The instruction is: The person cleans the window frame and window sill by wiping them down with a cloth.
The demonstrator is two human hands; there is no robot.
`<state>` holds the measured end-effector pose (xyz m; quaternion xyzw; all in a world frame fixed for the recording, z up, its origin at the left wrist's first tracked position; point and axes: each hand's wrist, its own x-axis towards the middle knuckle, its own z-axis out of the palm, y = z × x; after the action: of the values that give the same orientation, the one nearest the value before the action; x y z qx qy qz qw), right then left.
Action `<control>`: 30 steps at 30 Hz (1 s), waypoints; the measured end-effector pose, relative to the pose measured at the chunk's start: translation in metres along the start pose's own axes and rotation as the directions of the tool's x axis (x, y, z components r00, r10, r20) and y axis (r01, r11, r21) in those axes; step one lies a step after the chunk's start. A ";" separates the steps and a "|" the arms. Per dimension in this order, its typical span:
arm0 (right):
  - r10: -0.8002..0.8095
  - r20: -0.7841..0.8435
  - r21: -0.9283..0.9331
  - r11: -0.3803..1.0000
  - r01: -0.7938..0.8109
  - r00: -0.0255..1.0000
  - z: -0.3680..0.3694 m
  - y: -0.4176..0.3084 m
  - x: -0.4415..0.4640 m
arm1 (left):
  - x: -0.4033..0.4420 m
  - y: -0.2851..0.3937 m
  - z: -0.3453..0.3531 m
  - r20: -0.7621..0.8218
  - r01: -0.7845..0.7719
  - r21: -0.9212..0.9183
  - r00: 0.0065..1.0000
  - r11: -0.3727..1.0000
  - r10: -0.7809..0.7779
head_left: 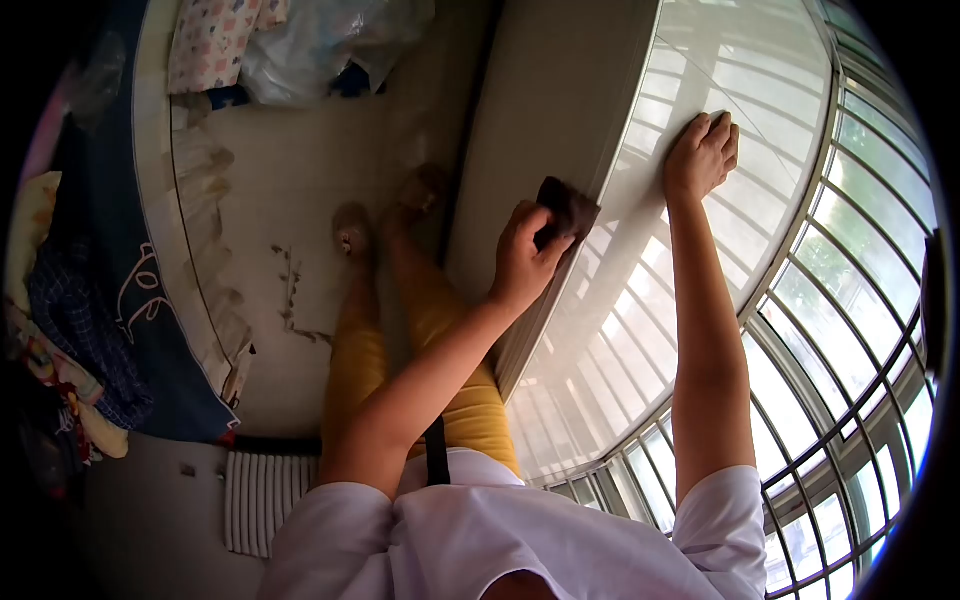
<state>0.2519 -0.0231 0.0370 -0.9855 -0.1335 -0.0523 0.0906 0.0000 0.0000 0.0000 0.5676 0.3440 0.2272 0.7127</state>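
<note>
A dark brown cloth [570, 212] is bunched in my left hand [527, 255], with the fingers closed around it. The cloth lies against the front edge of the glossy white windowsill [640, 310]. My right hand [702, 158] rests farther along on the sill's top, its fingers curled in and nothing visible in them. Light and bar-shaped shadows fall across the sill around both arms.
Barred windows [850, 230] curve along the right side. To the left stands a bed with a dark blue cover [170, 330] and piled clothes [80, 330]. A clear plastic bag [330, 50] sits at the top. A white ribbed radiator [265, 500] is lower left.
</note>
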 end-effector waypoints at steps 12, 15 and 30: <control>0.013 0.010 -0.022 1.000 -0.013 1.000 -0.004 -0.003 0.000 | -0.005 0.016 0.011 -0.049 0.131 -0.045 0.990 0.990 -0.133; 0.011 0.010 -0.034 0.999 -0.011 1.000 -0.003 -0.003 0.000 | 0.060 0.025 0.022 -0.112 -0.031 0.049 0.993 0.998 0.037; 0.033 0.041 -0.011 0.999 -0.033 0.999 -0.008 -0.010 -0.003 | 0.039 0.035 0.017 -0.008 -0.030 0.130 0.999 0.991 0.032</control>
<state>0.2452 -0.0160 0.0463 -0.9889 -0.1188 -0.0313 0.0835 0.0408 0.0250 0.0270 0.6167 0.3529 0.2183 0.6689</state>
